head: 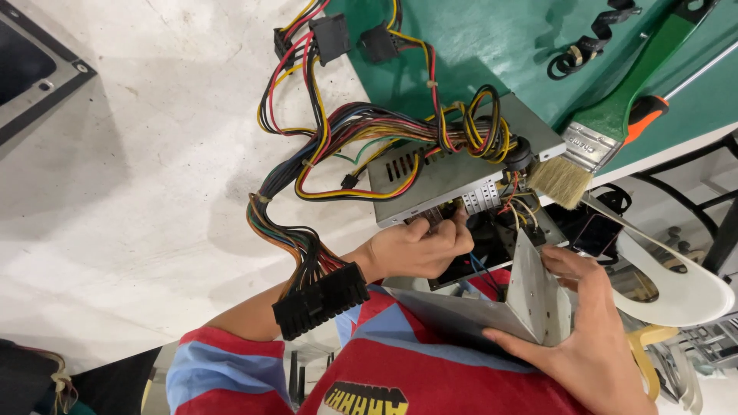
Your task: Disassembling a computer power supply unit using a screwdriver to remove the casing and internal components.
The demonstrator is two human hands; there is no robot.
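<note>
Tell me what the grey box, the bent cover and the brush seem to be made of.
Grey box: likely bare sheet metal, matte, with punched vent slots. Bent cover in the right hand: thin sheet metal, dull grey, sharply folded. Brush: pale bristles, shiny metal ferrule, green handle, probably plastic.

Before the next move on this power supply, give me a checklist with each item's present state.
1. Left hand has fingers on the edge of the power supply case: ok.
2. Right hand grips the bent metal cover: ok.
3. Cover lifted off the case: ok.
4. Wire bundle kept off the opening: not ok, loops lie over the case.
5. Paintbrush steady: not ok, bristles overhang the table edge.
6. Power disconnected: cannot tell.
</note>
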